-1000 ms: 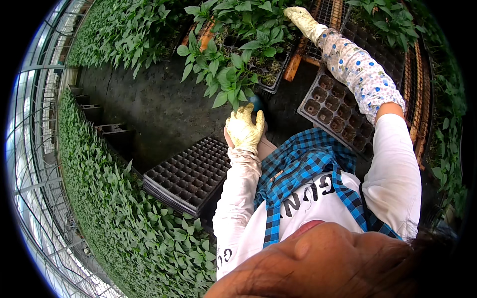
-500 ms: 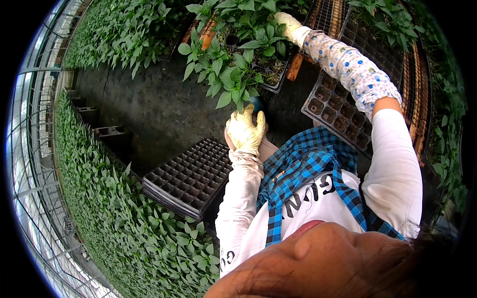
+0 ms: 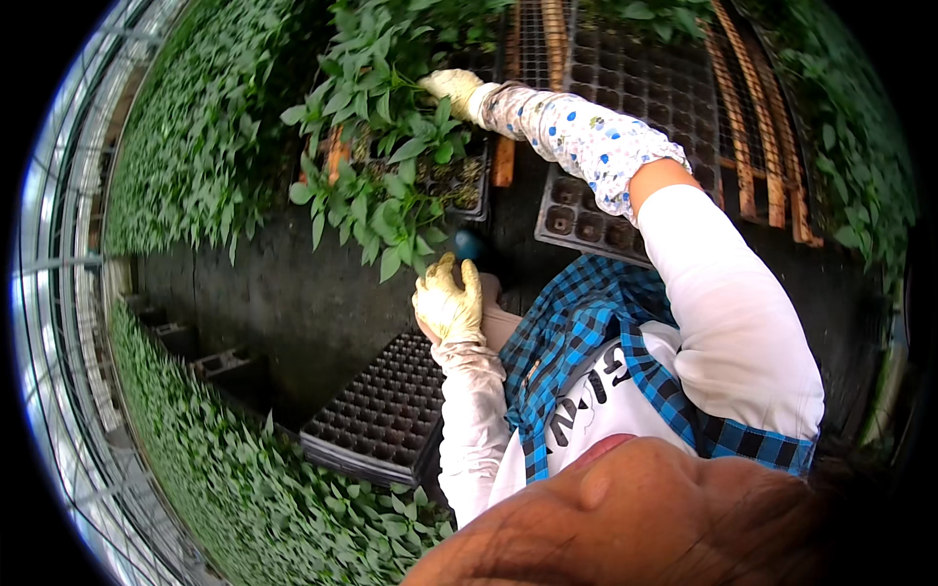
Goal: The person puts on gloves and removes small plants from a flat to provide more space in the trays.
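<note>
My left hand (image 3: 448, 304), in a pale yellow glove, lies over my bent knee, its thumb apart from the fingers. Leaf tips of green seedlings (image 3: 390, 223), which look like pepper plants, hang just beyond it. Farther off, my right hand (image 3: 453, 90), gloved the same way, is closed among the leaves at the edge of the clump. Its fingers appear to pinch a seedling, though leaves partly cover the fingertips. Beneath the leaves sits a black cell tray (image 3: 469, 203) with mossy soil in its cells.
Stacked black cell trays (image 3: 376, 410) stand at my left. Another cell tray (image 3: 586, 227) lies by my lap, near a larger tray (image 3: 645, 88). Wooden slats (image 3: 747, 146) with mesh are at right. Dense plants (image 3: 186, 176) line the dark floor (image 3: 313, 303). A blue-green rounded thing (image 3: 469, 244) sits beyond my knee.
The view has turned, so the trays and plants sit farther left and lower. My right hand has moved left, closer into the seedling leaves. My left hand stays at the knee.
</note>
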Available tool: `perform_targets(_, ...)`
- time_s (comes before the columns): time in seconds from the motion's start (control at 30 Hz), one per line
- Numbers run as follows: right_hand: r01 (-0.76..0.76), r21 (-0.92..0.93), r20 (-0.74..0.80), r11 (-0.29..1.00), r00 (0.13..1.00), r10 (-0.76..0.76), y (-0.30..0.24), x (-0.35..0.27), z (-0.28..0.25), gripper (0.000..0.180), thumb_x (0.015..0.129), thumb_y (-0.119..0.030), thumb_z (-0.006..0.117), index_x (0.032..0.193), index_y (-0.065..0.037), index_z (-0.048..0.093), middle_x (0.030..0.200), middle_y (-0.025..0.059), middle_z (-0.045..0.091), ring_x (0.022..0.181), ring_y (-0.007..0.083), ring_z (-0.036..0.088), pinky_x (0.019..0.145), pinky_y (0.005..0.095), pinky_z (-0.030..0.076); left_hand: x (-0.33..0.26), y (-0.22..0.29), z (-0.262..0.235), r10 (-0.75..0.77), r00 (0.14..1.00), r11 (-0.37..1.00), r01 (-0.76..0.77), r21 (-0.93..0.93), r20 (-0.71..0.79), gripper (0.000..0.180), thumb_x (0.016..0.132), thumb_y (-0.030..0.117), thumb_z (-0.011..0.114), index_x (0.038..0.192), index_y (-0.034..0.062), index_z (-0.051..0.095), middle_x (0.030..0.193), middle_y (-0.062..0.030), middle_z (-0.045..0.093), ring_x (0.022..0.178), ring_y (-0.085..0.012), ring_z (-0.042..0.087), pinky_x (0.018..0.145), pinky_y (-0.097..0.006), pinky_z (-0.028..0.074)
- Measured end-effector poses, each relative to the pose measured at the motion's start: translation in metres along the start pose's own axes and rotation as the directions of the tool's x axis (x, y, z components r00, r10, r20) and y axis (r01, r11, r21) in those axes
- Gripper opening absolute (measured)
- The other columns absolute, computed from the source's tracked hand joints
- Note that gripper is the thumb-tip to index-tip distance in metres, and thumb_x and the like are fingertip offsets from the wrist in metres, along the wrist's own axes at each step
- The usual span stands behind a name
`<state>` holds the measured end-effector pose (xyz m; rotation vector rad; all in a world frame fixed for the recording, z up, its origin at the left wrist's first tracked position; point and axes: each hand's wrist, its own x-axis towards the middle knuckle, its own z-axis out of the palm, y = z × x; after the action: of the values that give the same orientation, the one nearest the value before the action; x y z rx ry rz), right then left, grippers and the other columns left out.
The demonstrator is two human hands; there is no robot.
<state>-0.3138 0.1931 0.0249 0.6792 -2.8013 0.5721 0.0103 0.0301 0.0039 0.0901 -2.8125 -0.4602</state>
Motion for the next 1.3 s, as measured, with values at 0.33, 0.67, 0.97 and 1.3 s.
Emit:
perform_targets(0.33, 0.129, 0.573, -0.165, 0.810, 0.985, -0.041, 0.116, -0.121, -0.104, 0.053, 0.101, -0.051, 0.055, 0.131, -0.009, 0.063, 0.129, 0.0136, 0.064, 0.114, 0.0333, 0.062, 0.108, 0.0406, 0.047, 0.001, -0.003, 0.009, 0.011, 1.000, 1.000, -0.011, 0.005, 0.013, 0.038, 0.090, 0.041, 0.067, 0.111, 0.0093, 0.074, 0.109, -0.0133, 0.072, 0.110, -0.0331, 0.062, 0.098, -0.045, 0.047)
perform_targets(0.67, 0.164, 0.962, -0.036, -0.217, 0.868, 0.496, 0.459, -0.302, -0.209, 0.043, 0.110, -0.022, 0.042, 0.149, -0.002, 0.041, 0.148, 0.0135, 0.049, 0.133, 0.0210, 0.052, 0.109, 0.0349, 0.047, 0.006, -0.003, 0.021, 0.065, 0.998, 0.996, -0.066, -0.055, -0.011, 0.039, 0.089, 0.042, 0.068, 0.111, 0.0103, 0.075, 0.108, -0.0124, 0.072, 0.106, -0.0322, 0.064, 0.095, -0.045, 0.048)
perform_targets(0.97, -0.260, 0.357, -0.040, 0.897, 0.955, 0.293, 0.405, -0.227, -0.132, 0.043, 0.108, -0.025, 0.048, 0.141, 0.002, 0.052, 0.146, 0.0129, 0.054, 0.132, 0.0223, 0.054, 0.109, 0.0323, 0.043, -0.002, -0.005, -0.005, -0.018, 0.998, 0.990, 0.010, 0.143, 0.053, 0.038, 0.090, 0.041, 0.066, 0.110, 0.0090, 0.075, 0.106, -0.0119, 0.073, 0.103, -0.0316, 0.065, 0.093, -0.044, 0.049)
perform_targets(1.3, -0.483, 0.391, 0.010, 0.783, 0.853, 0.521, 0.373, -0.231, -0.169, 0.034, 0.084, -0.016, 0.079, 0.114, -0.003, 0.069, 0.097, 0.0109, 0.073, 0.086, 0.0233, 0.068, 0.079, 0.0374, 0.055, 0.000, -0.001, 0.006, 0.044, 0.998, 0.991, -0.050, 0.126, 0.049, 0.035, 0.089, 0.039, 0.066, 0.110, 0.0121, 0.074, 0.106, -0.0094, 0.072, 0.105, -0.0309, 0.064, 0.093, -0.045, 0.049)
